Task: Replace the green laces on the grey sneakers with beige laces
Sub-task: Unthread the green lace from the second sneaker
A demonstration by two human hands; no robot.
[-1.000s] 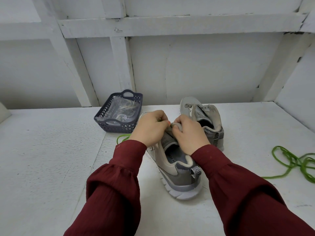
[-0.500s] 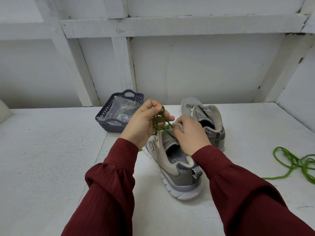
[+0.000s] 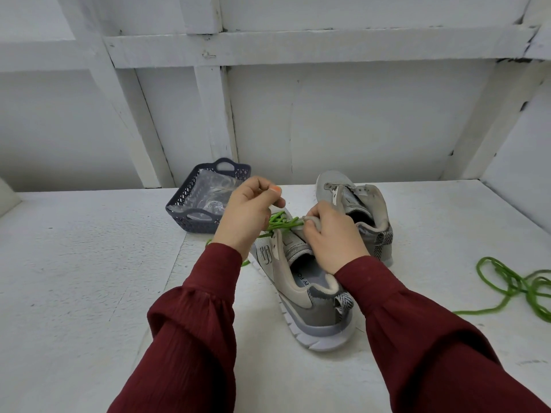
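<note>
Lace (image 3: 281,223) of green colour has been drawn further out of the near sneaker (image 3: 313,308) on the table (image 3: 89,278). It is pinched by the left hand (image 3: 247,216) fingers, and the upper is pinched by the right hand (image 3: 331,236). Unlacing seems nearly finished.

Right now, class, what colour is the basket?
The basket is dark blue-grey, clearest in head view.
</note>
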